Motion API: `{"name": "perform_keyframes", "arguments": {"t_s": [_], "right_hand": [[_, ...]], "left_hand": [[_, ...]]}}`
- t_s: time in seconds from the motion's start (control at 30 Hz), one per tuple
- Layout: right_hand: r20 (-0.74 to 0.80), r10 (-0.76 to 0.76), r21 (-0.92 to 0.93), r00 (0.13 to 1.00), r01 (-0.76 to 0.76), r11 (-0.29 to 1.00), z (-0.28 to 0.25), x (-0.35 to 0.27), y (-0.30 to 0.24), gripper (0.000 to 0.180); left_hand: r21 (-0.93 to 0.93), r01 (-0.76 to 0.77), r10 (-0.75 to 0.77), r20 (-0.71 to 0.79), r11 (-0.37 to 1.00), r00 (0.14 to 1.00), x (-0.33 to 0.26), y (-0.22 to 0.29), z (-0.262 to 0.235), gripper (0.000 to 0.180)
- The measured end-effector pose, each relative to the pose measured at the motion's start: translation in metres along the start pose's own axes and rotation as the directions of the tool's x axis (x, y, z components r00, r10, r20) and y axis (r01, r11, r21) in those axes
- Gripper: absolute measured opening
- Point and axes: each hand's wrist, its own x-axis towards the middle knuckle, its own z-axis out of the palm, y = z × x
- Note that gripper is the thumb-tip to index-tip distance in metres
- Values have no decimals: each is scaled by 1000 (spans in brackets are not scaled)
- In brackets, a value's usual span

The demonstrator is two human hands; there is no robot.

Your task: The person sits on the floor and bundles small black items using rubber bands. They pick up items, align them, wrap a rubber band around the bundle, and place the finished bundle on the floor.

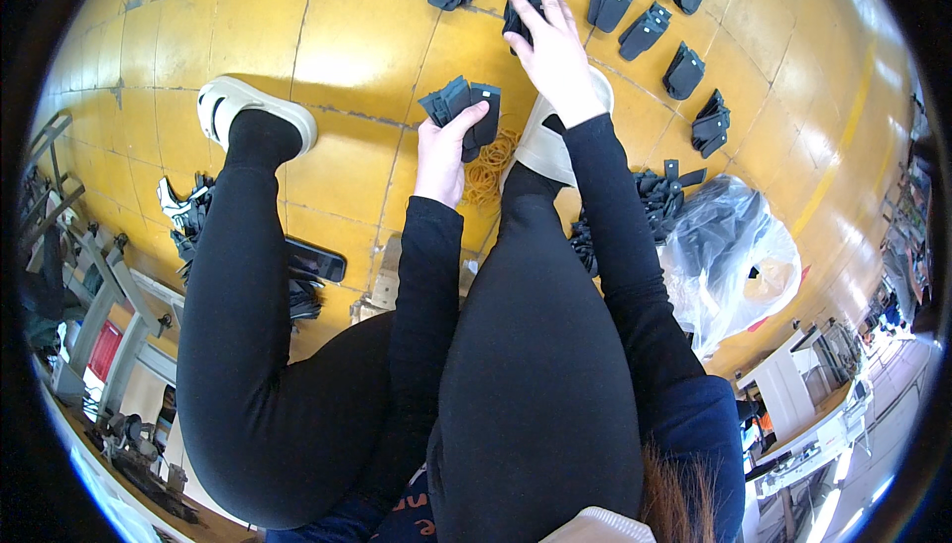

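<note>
My left hand (446, 154) is closed round a bundle of small dark fabric pieces (451, 105), with the thumb pressed on top; another dark piece with a small white label fans out at its right. Farther ahead, my right hand (551, 45) reaches down over a second stack of dark fabric pieces (521, 25) on the yellow floor. Its fingers are spread and touch the stack, which they partly cover. Right of that hand lie more labelled stacks, among them one nearby bundle (611, 1).
A loose heap of yellow rubber bands (488, 171) lies beside my right shoe (545, 151). To the right sit a dark pile of pieces (659, 201) and a clear plastic bag (734, 255). A phone (315, 259) rests between my legs. Metal frames (109, 285) stand at left.
</note>
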Motion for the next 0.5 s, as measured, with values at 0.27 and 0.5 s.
{"name": "perform_keyframes", "arguments": {"t_s": [0.27, 0.5], "right_hand": [[120, 99, 285, 988, -130, 950, -3, -20, 15, 53], [118, 118, 320, 986, -150, 935, -16, -25, 17, 53]], "left_hand": [[0, 23, -23, 24, 1000, 999, 0, -1, -1, 23], [-24, 37, -36, 28, 999, 999, -2, 1, 0, 26]]}}
